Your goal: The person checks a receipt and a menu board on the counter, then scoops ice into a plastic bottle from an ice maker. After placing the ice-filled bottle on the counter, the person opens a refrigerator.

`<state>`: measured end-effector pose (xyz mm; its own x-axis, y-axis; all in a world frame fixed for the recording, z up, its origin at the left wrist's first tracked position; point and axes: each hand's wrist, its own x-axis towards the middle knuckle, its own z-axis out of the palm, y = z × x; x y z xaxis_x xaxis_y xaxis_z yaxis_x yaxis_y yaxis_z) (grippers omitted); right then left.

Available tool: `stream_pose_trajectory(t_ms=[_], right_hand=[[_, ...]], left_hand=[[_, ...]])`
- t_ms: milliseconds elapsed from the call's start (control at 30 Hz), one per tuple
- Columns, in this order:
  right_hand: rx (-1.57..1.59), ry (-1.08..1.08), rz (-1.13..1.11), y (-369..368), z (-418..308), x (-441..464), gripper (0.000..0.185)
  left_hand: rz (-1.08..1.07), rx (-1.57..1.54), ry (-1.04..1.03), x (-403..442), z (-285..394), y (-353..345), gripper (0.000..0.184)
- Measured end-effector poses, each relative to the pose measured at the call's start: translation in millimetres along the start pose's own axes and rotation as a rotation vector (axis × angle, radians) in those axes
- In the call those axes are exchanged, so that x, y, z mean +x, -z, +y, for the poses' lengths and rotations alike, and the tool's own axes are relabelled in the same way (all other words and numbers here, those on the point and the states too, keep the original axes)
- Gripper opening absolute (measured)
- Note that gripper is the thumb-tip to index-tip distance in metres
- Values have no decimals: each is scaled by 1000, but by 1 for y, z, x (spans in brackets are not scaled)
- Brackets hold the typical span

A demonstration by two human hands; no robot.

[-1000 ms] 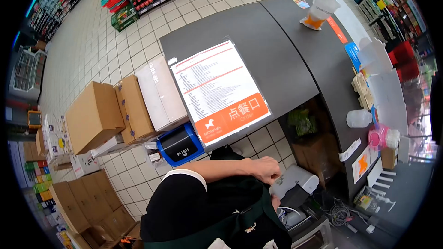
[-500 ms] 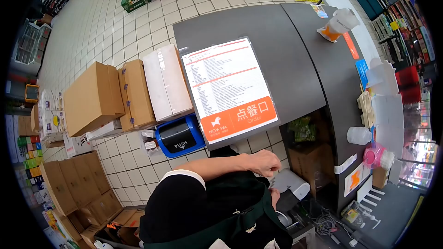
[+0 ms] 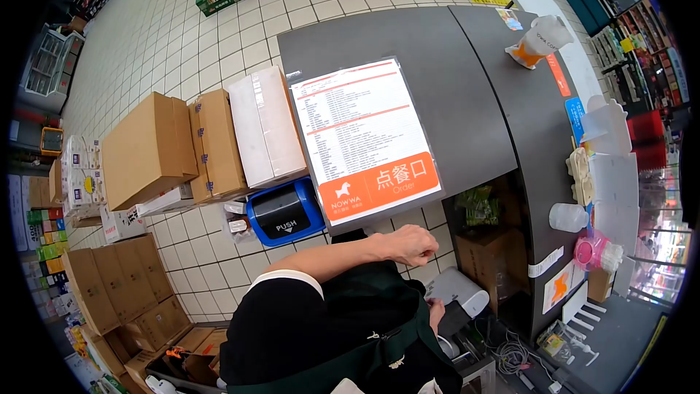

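My left hand (image 3: 414,245) is closed, its fingers curled in, above the floor just past the near edge of the grey counter (image 3: 467,117). Whatever it may hold is hidden. Lower down, my right hand (image 3: 435,314) shows only in part beside the dark green apron (image 3: 364,292), close to a white rounded device (image 3: 459,290); its fingers are mostly hidden. On the counter lies a laminated menu sheet (image 3: 364,131) with an orange lower band.
Left of the counter stand cardboard boxes (image 3: 149,153), a white box (image 3: 267,128) and a blue-rimmed bin (image 3: 286,213). A clear cup (image 3: 567,217), a pink container (image 3: 592,250) and a pump bottle (image 3: 561,343) are at right. Cables (image 3: 514,356) lie near my right hand.
My left hand has risen slightly and moved a little left, away from the white device. The view has shifted, so the counter and boxes sit differently in the frame.
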<state>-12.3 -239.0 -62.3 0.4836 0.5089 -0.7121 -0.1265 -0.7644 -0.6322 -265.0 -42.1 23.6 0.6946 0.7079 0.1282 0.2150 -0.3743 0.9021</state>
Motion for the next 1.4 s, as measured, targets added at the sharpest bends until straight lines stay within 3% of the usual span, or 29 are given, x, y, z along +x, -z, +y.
stream_pose_trajectory(t_ms=[267,533,667,800,900,1133,1400], right_hand=[[215,-52,64,-3,9,1,11],[527,-20,391,-6,62,-35,6],[716,75,778,-25,94,-81,13],[993,-50,1187,-43,117,-142,12],[1118,-84,1487,-63,135,-184,10],[1358,-3,2052,-119,168,-268,5],[1279,-142,2285,-146,262,-337,11]], left_hand=[[-118,-31,-63,10,12,-16,11],[-623,-18,-317,48,45,-59,18],[-960,-21,-482,68,62,-97,11],[-1275,-46,-678,67,69,-136,10],[-1392,-26,-694,63,82,-156,8],[-1578,-38,-833,38,101,-191,8],[-1573,1,-793,-37,135,-206,8]])
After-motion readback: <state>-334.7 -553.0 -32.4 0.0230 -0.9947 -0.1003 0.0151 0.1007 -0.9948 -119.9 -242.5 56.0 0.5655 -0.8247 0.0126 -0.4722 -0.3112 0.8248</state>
